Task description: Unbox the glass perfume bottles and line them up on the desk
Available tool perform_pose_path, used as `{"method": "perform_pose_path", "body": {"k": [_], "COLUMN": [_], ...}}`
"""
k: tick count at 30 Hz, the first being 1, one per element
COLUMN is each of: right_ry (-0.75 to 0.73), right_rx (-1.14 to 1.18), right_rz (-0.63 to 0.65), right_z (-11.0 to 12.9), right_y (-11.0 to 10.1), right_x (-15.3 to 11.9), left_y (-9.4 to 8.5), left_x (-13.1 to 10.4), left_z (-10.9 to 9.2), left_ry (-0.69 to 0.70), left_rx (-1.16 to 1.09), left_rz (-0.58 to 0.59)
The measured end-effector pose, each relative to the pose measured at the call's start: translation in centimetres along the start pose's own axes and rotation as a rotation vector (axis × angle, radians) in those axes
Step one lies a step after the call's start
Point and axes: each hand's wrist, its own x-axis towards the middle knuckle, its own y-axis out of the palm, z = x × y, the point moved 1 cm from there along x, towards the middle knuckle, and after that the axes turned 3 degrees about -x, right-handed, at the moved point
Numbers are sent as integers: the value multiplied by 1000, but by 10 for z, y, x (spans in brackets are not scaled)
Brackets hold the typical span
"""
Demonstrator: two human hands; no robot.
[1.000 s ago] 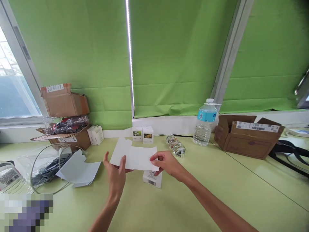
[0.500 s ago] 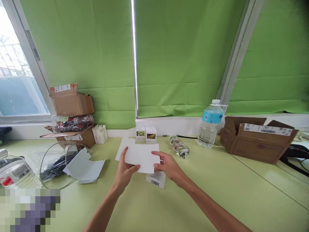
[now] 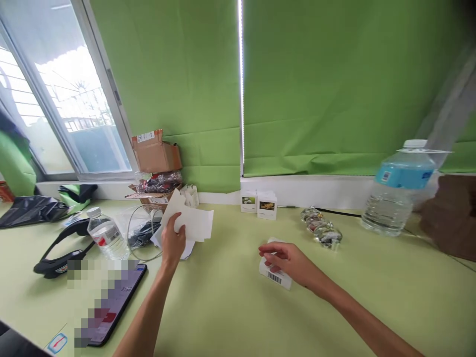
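Note:
In the head view, my left hand (image 3: 174,245) grips a white sheet of cut cardstock (image 3: 199,224) with a notched edge. The sheet is tilted over other white sheets (image 3: 187,250) on the table at the left. My right hand (image 3: 288,260) is over a small white flat carton (image 3: 279,278) with a barcode. Its fingers are loosely bent and apart, covering part of the carton; whether they touch it I cannot tell. Two small stacks of white picture cards, a left stack (image 3: 248,202) and a right stack (image 3: 267,206), stand by the wall.
Shiny wrapped items (image 3: 322,228) lie right of the cards, near a large water bottle (image 3: 390,198). Brown boxes (image 3: 158,153) are piled at the back left. A phone (image 3: 119,307), a smaller bottle (image 3: 107,235) and a looped cable (image 3: 136,253) occupy the left side.
My hands have parted. The left carried the white cardstock left to the other sheets; the right let go of it and moved over the barcoded carton. The view has turned left.

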Motion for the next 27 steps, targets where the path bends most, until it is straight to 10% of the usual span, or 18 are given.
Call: {"method": "perform_pose_path", "body": {"k": [9,27], "right_ry": [45,-18], "right_rx": [-7,-132], "right_rz": [71,42], "right_z": [-5,1], "right_y": [0,-9], "right_x": [2,1], "left_y": [-27,-22], "left_x": [3,2], "left_z": [53,64], "left_ry": [24,165], "left_rx": [292,373], "left_rz": [-64,19]}}
